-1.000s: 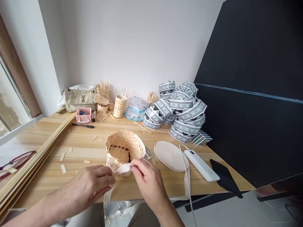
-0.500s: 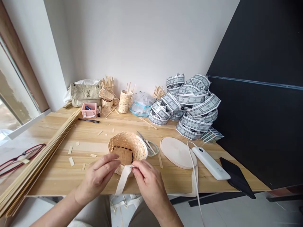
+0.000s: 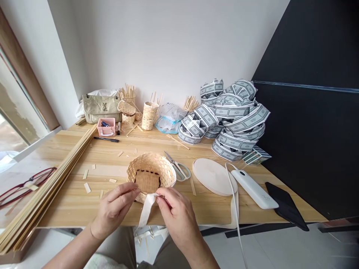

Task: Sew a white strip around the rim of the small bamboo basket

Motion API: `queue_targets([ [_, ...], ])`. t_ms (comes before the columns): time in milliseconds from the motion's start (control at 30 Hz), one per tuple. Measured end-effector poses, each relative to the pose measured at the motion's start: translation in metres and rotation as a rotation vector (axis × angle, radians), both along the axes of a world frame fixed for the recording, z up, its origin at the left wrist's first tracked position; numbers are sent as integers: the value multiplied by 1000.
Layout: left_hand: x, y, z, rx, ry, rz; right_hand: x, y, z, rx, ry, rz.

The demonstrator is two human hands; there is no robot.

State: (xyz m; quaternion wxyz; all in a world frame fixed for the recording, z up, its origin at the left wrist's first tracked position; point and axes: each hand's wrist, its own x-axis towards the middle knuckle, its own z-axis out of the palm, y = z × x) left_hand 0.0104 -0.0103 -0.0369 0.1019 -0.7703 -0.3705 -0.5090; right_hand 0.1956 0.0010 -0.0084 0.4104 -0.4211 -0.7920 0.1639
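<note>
White tape (image 3: 146,213) hung from the right hand (image 3: 176,209), which I observed pinching it at the near side of the woven basket (image 3: 147,182), on the table (image 3: 207,209). Left hand (image 3: 115,207): fingertips drawn together beside the basket; I could not tell whether they held anything.

Hands (image 3: 176,209) flank ribbon (image 3: 147,212) at a woven basket (image 3: 166,169).

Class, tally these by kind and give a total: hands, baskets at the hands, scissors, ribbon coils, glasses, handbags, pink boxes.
Hands: 2 (left hand, right hand)
Basket at the hands: 1
Scissors: 1 pair
Ribbon coil: 1
Glasses: 1 pair
Handbag: 1
Pink box: 1
Total: 8
</note>
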Motion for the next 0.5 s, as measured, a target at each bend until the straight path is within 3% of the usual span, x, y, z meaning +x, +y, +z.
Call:
queue_targets([
  [233,-3,0,-13,-42,-31,-8,-1,0,1,-32,-13,-16],
  [500,2,1,-10,-74,-114,16,4,-4,8,-171,-30,0],
])
